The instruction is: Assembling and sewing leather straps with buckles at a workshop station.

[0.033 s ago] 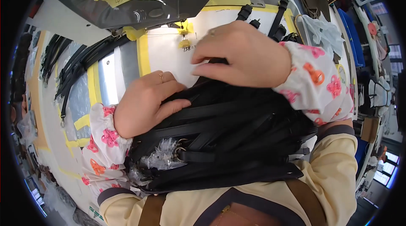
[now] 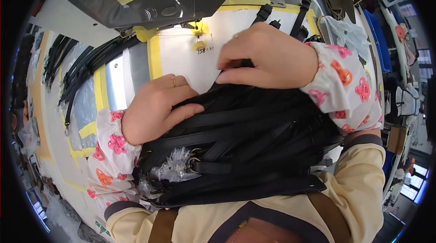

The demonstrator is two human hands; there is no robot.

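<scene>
A heap of black straps lies across my lap at the table's edge. My left hand has its thumb and fingers closed on a black strap at the heap's upper left. Beyond the heap, my right hand is curled, thumb against fingers, round a black strap that rises out of the heap. The fingers cover most of what each hand grips. Metal rings and crumpled clear plastic wrap sit on the near left of the heap.
A dark sewing machine head with yellow tape hangs ahead at left, over a white, yellow-taped work surface. More black straps lie at left. Strap ends with buckles lie beyond my right hand, near a pale plastic bag.
My right hand has shifted slightly to the right, away from my left hand. The left hand stays nearly where it was.
</scene>
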